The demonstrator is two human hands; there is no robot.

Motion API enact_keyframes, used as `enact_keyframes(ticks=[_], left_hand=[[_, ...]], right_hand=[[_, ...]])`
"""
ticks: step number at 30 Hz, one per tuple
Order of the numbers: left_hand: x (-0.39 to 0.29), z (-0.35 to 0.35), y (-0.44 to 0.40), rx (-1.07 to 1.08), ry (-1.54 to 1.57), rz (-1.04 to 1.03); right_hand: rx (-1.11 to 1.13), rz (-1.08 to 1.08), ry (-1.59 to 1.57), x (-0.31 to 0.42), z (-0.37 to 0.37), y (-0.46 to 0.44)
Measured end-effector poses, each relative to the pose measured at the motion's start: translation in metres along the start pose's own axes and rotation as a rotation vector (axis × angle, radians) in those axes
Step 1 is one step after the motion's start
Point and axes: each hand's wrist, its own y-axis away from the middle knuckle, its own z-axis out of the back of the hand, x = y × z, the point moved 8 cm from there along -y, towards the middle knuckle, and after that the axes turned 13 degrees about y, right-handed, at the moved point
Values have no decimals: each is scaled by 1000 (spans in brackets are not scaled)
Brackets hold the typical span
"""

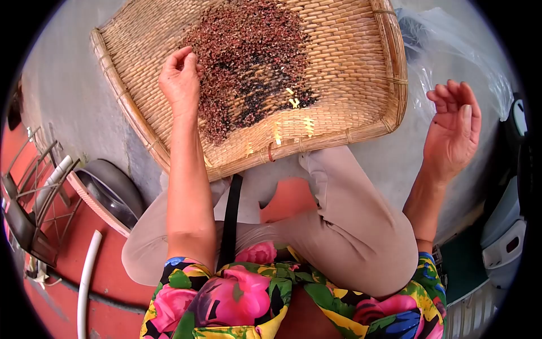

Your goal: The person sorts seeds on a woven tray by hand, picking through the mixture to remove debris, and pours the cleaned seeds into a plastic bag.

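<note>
A woven basket tray (350,73) with a wooden rim lies in front of my knees. Small reddish-brown and black dried grains (248,51) are spread over its middle and upper part. My left hand (182,79) is over the left edge of the grains, thumb and fingertips pressed together; whatever is between them is too small to make out. To the right of the tray, my right hand (454,127) is raised with its palm turned up and fingers loosely curved apart, holding nothing. Yellow marks show on the weave near the tray's front rim.
Clear plastic sheeting (451,56) lies at the upper right. A dark round basin (110,189) and a wire rack (42,198) are on the left, with a white pipe (87,282) on the red floor. Grey plastic containers (502,243) stand at the right edge.
</note>
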Motion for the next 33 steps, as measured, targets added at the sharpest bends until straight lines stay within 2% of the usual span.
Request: enact_keyframes(ticks=[1,2,3,5,7,9,11,12,13,15,17,18,19,21,23,25,26,27,29,31,32,33], left_hand=[[18,-11,7,91,5,135],[31,-20,16,184,-139,195],[45,-25,23,234,-268,125],[60,-33,40,341,-501,101],[63,-33,52,368,-584,-42],[75,-41,61,530,-602,53],[98,-51,59,618,-358,185],[94,-52,51,579,-295,119],[94,-48,38,508,-222,144],[87,-43,11,377,-121,108],[79,-39,-10,320,1,161],[64,-37,-21,299,-53,1],[56,-32,-26,270,-119,-69],[57,-28,-26,260,57,178],[57,-41,-17,413,90,251],[64,-56,-7,557,-183,292],[73,-54,-15,483,-106,230],[74,-50,-21,426,72,292],[72,-34,-35,207,295,296],[65,-21,-46,151,369,217],[65,-17,-47,113,349,186],[63,-14,-48,75,328,156]], right_hand=[[189,-76,72,-6,-39,6],[334,-115,181,-16,-72,8],[478,-155,294,-33,-102,9],[724,177,584,-60,-157,11],[904,252,711,-104,-198,20],[1195,215,920,-147,-234,29],[1205,199,933,-156,-254,17],[1210,174,940,-161,-261,10],[1214,176,943,-164,-266,2],[919,73,741,-162,-262,-40],[780,32,631,-173,-258,-69],[705,26,552,-173,-255,-81],[584,209,569,-161,-250,-91],[658,-80,349,-168,-244,-89],[880,-46,551,-158,-253,-66],[1014,25,749,-170,-267,-45],[984,-162,575,-178,-264,-47],[942,-346,398,-188,-262,-51],[710,-214,232,-186,-252,-78],[579,-257,189,-180,-237,-95],[507,-156,223,-180,-232,-99],[508,-154,223,-178,-233,-94]])
